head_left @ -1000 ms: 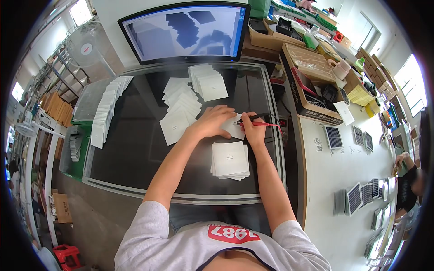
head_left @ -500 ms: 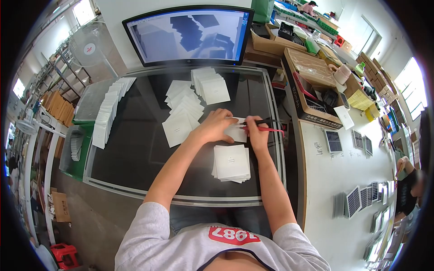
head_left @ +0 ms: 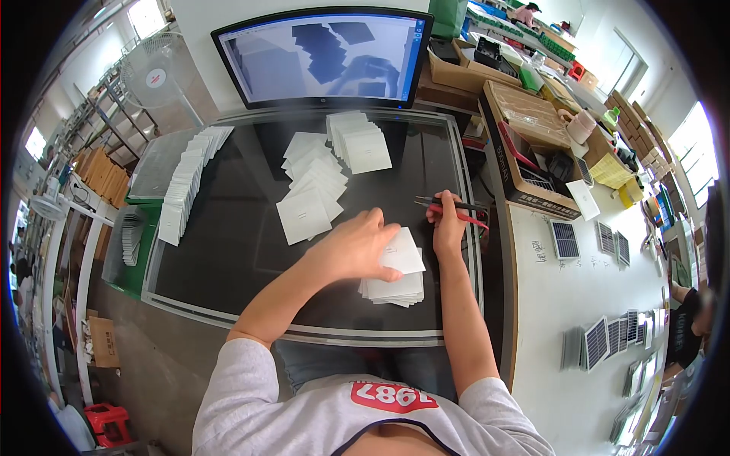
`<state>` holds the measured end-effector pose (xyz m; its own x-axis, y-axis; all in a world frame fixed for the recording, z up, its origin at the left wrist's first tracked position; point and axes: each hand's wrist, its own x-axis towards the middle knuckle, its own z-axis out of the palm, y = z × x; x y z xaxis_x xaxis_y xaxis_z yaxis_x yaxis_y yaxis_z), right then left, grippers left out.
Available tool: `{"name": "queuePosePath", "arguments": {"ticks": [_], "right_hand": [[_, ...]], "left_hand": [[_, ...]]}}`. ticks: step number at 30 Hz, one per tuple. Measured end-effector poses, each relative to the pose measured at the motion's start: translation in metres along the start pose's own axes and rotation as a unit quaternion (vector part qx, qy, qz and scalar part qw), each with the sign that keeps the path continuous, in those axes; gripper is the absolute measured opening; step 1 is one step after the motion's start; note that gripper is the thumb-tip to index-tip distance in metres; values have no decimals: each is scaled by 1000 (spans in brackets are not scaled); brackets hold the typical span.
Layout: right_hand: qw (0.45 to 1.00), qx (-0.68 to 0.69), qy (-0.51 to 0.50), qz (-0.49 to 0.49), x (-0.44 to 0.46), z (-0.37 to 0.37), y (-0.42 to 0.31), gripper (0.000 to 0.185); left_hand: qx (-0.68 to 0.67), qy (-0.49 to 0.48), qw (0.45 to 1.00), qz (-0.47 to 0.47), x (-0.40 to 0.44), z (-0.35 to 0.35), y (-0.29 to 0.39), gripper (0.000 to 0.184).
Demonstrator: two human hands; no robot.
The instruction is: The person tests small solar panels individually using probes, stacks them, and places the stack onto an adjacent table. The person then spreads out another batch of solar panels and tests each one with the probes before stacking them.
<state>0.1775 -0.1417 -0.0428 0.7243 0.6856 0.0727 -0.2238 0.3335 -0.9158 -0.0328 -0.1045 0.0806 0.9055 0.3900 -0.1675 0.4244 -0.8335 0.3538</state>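
A white panel (head_left: 407, 260) is overlapping a stack (head_left: 394, 293) of similar panels; whether it is touching them is unclear. The left hand (head_left: 351, 245) is holding it, fingers clamped on its edges. To the right, the right hand (head_left: 449, 226) is gripping a red probe (head_left: 473, 220) and a black probe (head_left: 470, 206), fingers closed around both. Beyond, a monitor (head_left: 327, 61) is standing behind the dark bench (head_left: 236, 251).

Those white square panels (head_left: 304, 219) look smooth and pretty matt, can't tell if plastic or something else. Tabletop (head_left: 228, 251) is slick, glossy, kinda glass-like, with a dull metal-looking frame (head_left: 304, 333). Red probe (head_left: 473, 220) and black probe (head_left: 475, 206) seem plastic-handled. Heathered cloth T-shirt (head_left: 247, 395), matt cardboard box (head_left: 460, 76), plasticky monitor bezel (head_left: 319, 102).
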Motion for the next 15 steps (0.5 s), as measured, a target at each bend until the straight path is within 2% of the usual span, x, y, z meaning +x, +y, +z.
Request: {"name": "queuePosePath", "arguments": {"ticks": [4,7,8,9,10,11,12,14,15], "right_hand": [[1000,1,-1,3,-1,-1,-2,28],[1000,-1,1,-1,2,-2,2,27],[1000,1,2,-2,3,-3,4,27],[1000,-1,4,3,3,-3,4,27],[1000,-3,3,3,1,-1,0,27],[1000,-6,5,4,0,-1,0,27],[1000,-7,8,4,1,-1,0,27],[1000,-12,8,8,0,-1,-1,27],[1000,-9,8,7,-1,0,-3,27]], "left_hand": [[35,-16,999,1,2,14,-4,81],[-55,65,994,76,0,6,-16,70],[-228,32,971,72,8,6,-25,66],[-392,0,918,64,21,9,-42,62],[-542,-29,838,51,28,12,-54,59],[-687,-19,717,116,27,16,-63,57],[-793,-19,595,130,36,23,-71,80],[-846,-77,465,248,40,24,-69,100],[-843,-76,475,242,41,31,-75,113]]}}
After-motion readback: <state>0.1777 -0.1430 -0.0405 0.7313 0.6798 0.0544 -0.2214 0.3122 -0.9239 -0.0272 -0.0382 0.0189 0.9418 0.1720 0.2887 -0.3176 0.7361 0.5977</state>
